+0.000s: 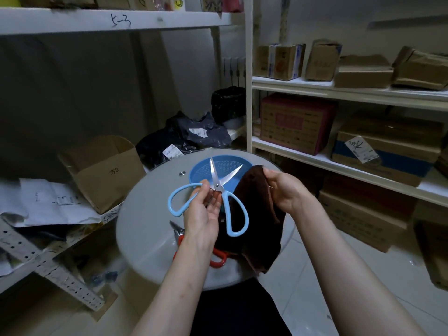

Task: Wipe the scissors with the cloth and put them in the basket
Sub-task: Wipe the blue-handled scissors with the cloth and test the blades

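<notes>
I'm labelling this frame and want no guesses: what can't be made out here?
Red-handled scissors, head view: mostly hidden under the wrist of the left hand and the brown cloth.
Blue basket, head view: near side covered by the blue-handled scissors and the cloth, so any contents there are unseen.
Right hand, head view: fingers tucked behind the cloth.
Blade cleanliness: too small to judge.

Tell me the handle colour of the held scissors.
The scissors have light blue handles; head view.
</notes>
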